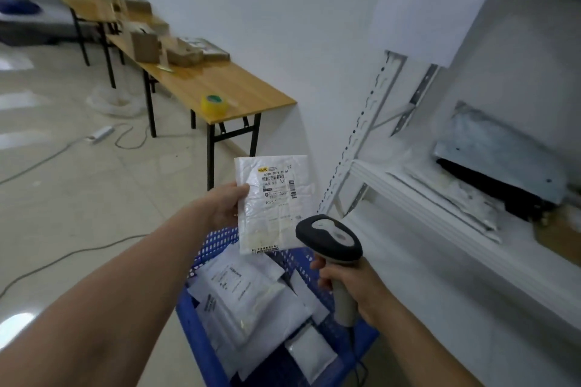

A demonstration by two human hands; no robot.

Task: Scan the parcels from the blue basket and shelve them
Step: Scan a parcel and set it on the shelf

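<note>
Head view: left hand (224,203) grip on white parcel (274,203), right hand (352,284) clenched round scanner (333,245), over blue basket (201,330), label prob. face-up.

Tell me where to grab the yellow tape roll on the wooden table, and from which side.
Grip the yellow tape roll across its outer rim, coming from above. It lies flat near the wooden table corner with its hole facing up and bare tabletop all around, so probably nothing blocks a top-down pinch.

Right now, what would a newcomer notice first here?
The white parcel held up mid-frame in the left hand, label facing the camera. Just below it, the right hand grips a scanner. Under both, the blue basket holds more parcels.
</note>
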